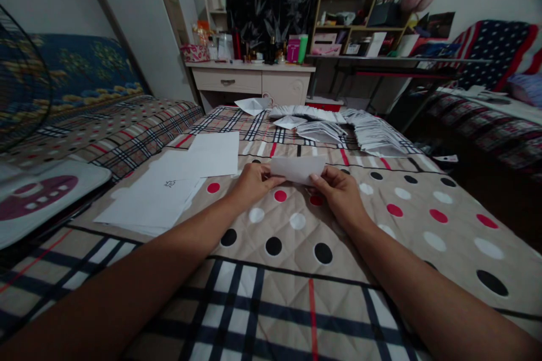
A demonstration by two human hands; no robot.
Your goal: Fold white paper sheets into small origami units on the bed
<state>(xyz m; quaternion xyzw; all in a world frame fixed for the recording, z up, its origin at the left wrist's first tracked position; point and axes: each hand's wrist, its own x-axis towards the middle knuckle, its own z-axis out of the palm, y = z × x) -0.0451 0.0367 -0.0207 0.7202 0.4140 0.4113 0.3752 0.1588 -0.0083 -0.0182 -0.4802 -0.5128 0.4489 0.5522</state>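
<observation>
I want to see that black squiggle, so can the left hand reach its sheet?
Probably yes: the left hand is close to the sheet with the black squiggle, and nothing stands between them, though it is holding the small white paper.

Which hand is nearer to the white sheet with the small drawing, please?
The left. The left hand is to the right of that sheet, not touching it; the right hand is farther to the right.
</observation>
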